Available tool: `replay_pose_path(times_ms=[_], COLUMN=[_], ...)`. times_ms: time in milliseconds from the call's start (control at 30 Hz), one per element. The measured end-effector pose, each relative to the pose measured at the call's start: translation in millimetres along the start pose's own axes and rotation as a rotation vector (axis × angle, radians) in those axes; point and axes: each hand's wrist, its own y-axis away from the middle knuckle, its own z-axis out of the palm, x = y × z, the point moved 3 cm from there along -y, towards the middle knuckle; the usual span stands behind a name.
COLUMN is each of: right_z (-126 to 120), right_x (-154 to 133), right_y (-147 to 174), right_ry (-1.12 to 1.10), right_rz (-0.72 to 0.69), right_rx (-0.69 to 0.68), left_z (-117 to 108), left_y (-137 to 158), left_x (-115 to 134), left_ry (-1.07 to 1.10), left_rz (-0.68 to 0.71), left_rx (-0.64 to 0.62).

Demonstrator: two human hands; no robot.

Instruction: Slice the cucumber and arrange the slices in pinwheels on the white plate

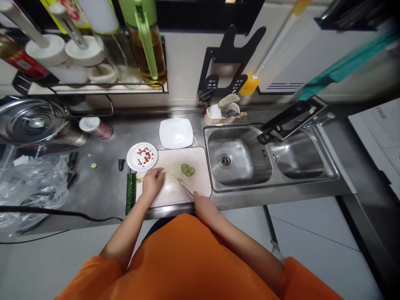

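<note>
A pale cutting board lies on the steel counter in front of me. My right hand grips a knife by its handle at the board's near edge, the blade pointing away and to the left. Over the board's left part, my left hand has its fingers curled together; whatever is in them, if anything, is hidden. A small pile of cucumber slices rests right of the blade tip. Beside the board's left edge lies a length of cucumber. Small wet bits dot the board between my hands.
A white plate with red pieces overlaps the board's far left corner; a square white dish sits behind. Right is a double sink with a faucet. Left are plastic bags, a pot and a lidded jar.
</note>
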Motion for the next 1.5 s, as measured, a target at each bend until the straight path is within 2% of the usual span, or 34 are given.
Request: replay_pose_path(times_ms=[167, 267, 333, 667, 767, 900, 1000, 1167, 1267, 1500], right_z=[-1, 0, 0, -3, -4, -4, -4, -6, -6, -3], right_x=[-1, -1, -1, 0, 0, 1, 4, 8, 9, 11], right_y=[0, -1, -1, 1, 1, 1, 1, 1, 1, -5], right_ry=[0.008, 0.012, 0.005, -0.013, -0.010, -0.014, -0.014, -0.018, -0.006, -0.015], right_rz=[0.008, 0.015, 0.017, 0.011, 0.011, 0.014, 0.009, -0.004, -0.001, 0.023], right_rx=[-0.002, -0.003, -0.002, -0.010, -0.010, -0.008, -0.012, -0.006, -0.013, 0.022], left_z=[40, 58, 64, 61, 56, 46, 35, 26, 27, 34], left_y=[-22, -31, -33, -34, -33, -29, -27, -24, -23, -4], left_x=[41, 51, 53, 62, 63, 54, 42, 27, 26, 22], left_ry=[0.048, 0.014, 0.003, 0.047, 0.085, 0.139, 0.129, 0.095, 0.065, -0.010], left_rz=[0.162, 0.211, 0.211, 0.168, 0.111, -0.005, -0.070, -0.155, -0.144, 0.028], left_rx=[-0.222, -0.339, -0.374, -0.330, -0.348, -0.365, -0.335, -0.359, -0.332, -0.195])
